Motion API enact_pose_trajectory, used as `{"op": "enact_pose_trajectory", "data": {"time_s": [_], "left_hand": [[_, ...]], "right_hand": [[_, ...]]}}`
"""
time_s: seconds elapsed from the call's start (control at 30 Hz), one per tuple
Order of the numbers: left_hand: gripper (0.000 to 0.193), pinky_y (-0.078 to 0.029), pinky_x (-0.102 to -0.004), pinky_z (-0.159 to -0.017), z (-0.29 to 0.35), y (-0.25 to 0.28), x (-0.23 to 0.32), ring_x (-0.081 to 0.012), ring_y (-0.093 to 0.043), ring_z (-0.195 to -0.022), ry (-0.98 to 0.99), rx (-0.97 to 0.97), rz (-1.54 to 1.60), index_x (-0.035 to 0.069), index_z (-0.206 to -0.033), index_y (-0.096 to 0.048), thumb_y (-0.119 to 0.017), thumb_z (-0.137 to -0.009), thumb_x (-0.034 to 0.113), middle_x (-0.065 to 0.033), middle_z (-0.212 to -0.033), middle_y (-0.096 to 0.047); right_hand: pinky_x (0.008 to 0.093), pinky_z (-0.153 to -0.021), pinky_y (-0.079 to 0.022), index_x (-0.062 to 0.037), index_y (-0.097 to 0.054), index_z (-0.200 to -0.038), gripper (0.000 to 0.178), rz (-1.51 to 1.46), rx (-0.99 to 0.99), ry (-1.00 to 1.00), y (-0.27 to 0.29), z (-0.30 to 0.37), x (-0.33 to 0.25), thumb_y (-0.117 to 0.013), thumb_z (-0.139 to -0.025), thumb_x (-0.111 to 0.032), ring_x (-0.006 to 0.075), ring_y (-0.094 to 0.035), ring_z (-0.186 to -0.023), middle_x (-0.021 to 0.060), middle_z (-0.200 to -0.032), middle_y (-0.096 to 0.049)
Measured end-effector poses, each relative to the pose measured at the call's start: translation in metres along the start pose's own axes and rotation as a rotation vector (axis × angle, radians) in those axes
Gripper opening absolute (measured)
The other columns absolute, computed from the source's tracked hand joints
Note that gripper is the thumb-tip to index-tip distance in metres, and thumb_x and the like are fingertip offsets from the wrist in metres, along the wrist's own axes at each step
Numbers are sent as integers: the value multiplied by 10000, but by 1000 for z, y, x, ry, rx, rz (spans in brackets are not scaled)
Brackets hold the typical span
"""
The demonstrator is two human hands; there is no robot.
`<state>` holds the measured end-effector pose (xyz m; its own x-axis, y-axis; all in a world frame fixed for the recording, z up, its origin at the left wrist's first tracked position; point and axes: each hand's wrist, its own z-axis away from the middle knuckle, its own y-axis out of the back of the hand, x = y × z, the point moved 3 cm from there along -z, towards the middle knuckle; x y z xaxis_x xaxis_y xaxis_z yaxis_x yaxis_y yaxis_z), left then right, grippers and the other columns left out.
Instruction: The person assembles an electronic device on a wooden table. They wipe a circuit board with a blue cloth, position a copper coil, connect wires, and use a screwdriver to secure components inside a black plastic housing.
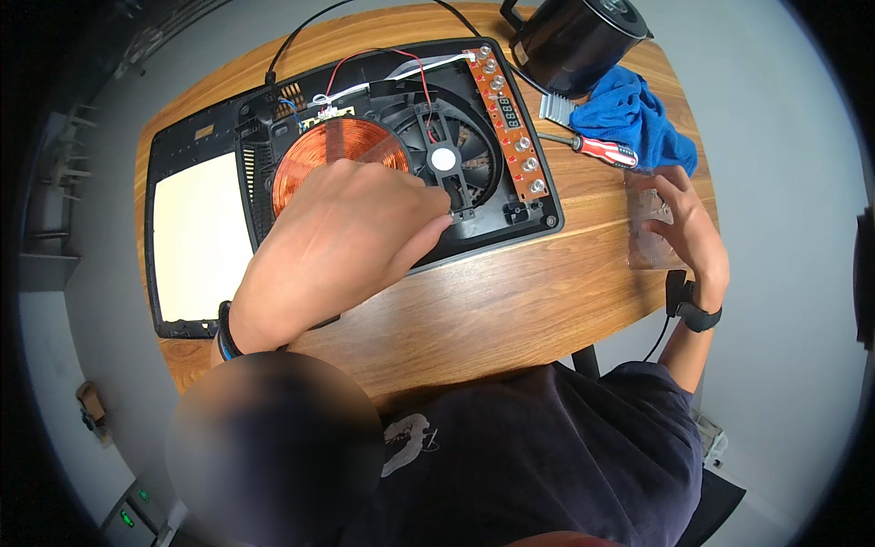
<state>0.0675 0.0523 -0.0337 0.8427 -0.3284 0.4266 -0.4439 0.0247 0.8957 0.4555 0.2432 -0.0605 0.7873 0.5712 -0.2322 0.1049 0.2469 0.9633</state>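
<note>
An opened induction cooker [524,239] lies on the table, its copper coil [296,169] and black cooling fan [474,159] exposed. My left hand [355,210] reaches across the coil, partly covering it. Its thumb and fingertips are pinched at the near edge of the fan frame; whatever they hold is too small to make out. At the table's right edge, my right hand [688,219] is over a small clear plastic box [652,260] holding small metal pieces. Its thumb and forefinger are apart, with the fingertips at the box.
An orange button circuit board [510,123] runs along the cooker's right side. Beyond it lie a red-and-white-handled screwdriver [606,151], a finned metal heat sink [557,109] and a blue cloth [633,118]. A black kettle [570,46] stands behind. Thin wires cross above the coil.
</note>
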Motion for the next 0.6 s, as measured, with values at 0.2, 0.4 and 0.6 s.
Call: {"op": "enact_pose_trajectory", "data": {"time_s": [0.2, 0.4, 0.6], "left_hand": [[176, -579, -452, -710, 0, -2, -1, -344, -749, -798, -18, 5, -26, 48, -960, -807, -748, -1044, 192, -121, -848, -765], [179, -566, -458, -695, 0, -3, -1, -348, -740, -785, -15, -5, -25, 54, -959, -802, -740, -1048, 197, -119, -827, -745], [176, -551, -470, -687, -1, -3, -1, -355, -728, -774, -20, -7, -30, 52, -963, -798, -742, -1043, 198, -122, -803, -723]], "right_hand": [[429, -1024, -674, -105, -690, -1409, 691, -66, 8, -136, -1, 5, 45, -860, -798, 170, 340, -729, -1200, 104, -1366, -662], [432, -1010, -675, -92, -689, -1403, 647, -65, 26, -155, -3, -8, 63, -855, -825, 146, 353, -750, -1171, 130, -1342, -687], [489, -1024, -609, -67, -698, -1379, 499, 167, 196, 44, -9, -16, 5, -861, -910, -8, 424, -699, -1206, 171, -1312, -692]]}}
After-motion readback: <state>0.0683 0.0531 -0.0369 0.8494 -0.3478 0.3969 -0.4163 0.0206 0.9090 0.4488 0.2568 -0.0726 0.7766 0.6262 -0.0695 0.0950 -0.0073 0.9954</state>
